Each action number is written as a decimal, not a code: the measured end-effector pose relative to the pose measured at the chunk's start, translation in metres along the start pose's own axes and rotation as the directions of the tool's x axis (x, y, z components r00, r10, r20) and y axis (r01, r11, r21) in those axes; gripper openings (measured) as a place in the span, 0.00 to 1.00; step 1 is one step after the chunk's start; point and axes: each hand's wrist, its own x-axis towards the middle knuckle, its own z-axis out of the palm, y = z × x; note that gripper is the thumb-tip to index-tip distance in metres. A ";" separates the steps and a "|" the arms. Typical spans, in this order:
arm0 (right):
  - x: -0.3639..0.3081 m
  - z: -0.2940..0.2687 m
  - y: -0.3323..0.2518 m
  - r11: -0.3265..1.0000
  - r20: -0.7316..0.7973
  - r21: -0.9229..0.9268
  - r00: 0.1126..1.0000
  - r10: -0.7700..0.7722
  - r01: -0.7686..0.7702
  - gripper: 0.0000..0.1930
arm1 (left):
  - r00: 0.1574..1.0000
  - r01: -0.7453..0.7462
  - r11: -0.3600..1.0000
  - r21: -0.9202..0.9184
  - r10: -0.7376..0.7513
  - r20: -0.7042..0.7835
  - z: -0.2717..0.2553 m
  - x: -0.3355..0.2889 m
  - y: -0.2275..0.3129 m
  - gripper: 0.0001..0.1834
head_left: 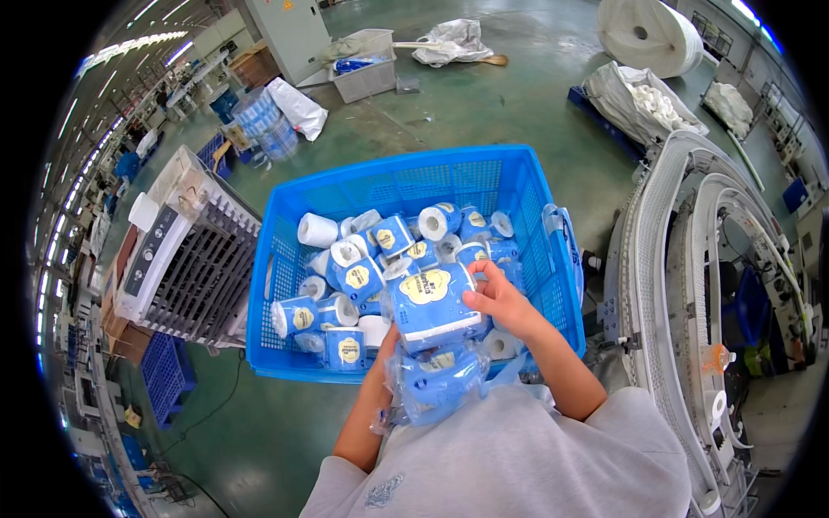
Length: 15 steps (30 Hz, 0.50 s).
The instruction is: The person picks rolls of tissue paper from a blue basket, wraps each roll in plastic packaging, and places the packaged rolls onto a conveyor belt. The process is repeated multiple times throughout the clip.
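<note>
My right hand (pixel 505 304) grips the right side of a blue plastic-wrapped toilet paper pack (pixel 432 321), its thumb on the printed face. My left hand (pixel 390 342) is at the pack's lower left edge, its fingers mostly hidden behind the wrapping. Against my shirt, just below, is another blue wrapped bundle (pixel 440 384) in crumpled clear film; what supports it is hidden. Both are over the near side of a blue plastic basket (pixel 380 173). Inside lie many loose toilet rolls, some in blue wrappers (pixel 358 278), others bare white (pixel 318 230).
A cooler-like machine with a slatted front (pixel 203 259) stands left of the basket, beside a blue pallet (pixel 166 380). A curved conveyor (pixel 661 259) runs along the right. Farther off are a grey crate (pixel 364 78), a white sack (pixel 643 102) and a large paper reel (pixel 652 36).
</note>
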 end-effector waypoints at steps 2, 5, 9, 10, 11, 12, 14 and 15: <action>0.002 -0.002 0.005 0.997 -0.002 0.072 1.000 0.009 -0.009 0.20 | 0.994 0.082 0.996 0.040 -0.079 -0.073 -0.007 0.001 -0.002 0.28; 0.004 -0.003 0.017 0.993 -0.110 0.102 0.993 -0.050 0.061 0.13 | 0.997 -0.050 0.946 0.321 0.064 -0.032 -0.012 0.005 0.004 0.27; 0.014 -0.003 0.031 0.955 -0.368 0.206 0.921 -0.128 0.215 0.10 | 0.981 -0.191 0.904 0.382 0.161 0.109 -0.008 0.016 0.006 0.27; 0.012 0.000 0.028 0.946 -0.371 0.251 0.923 -0.103 0.206 0.10 | 0.982 -0.189 0.898 0.399 0.162 0.100 -0.005 0.013 0.006 0.27; 0.012 0.002 0.026 0.935 -0.373 0.295 0.924 -0.078 0.198 0.10 | 0.983 -0.186 0.891 0.415 0.163 0.091 -0.003 0.011 0.005 0.27; 0.013 0.003 0.026 0.930 -0.375 0.298 0.923 -0.091 0.213 0.10 | 0.987 -0.162 0.906 0.392 0.151 0.060 -0.003 0.011 0.005 0.27; 0.015 0.005 0.025 0.921 -0.381 0.304 0.917 -0.117 0.244 0.10 | 0.992 -0.116 0.932 0.344 0.123 0.001 -0.004 0.012 0.004 0.27; 0.015 0.006 0.024 0.918 -0.385 0.313 0.916 -0.113 0.245 0.10 | 0.994 -0.099 0.937 0.335 0.110 -0.015 -0.002 0.013 0.004 0.26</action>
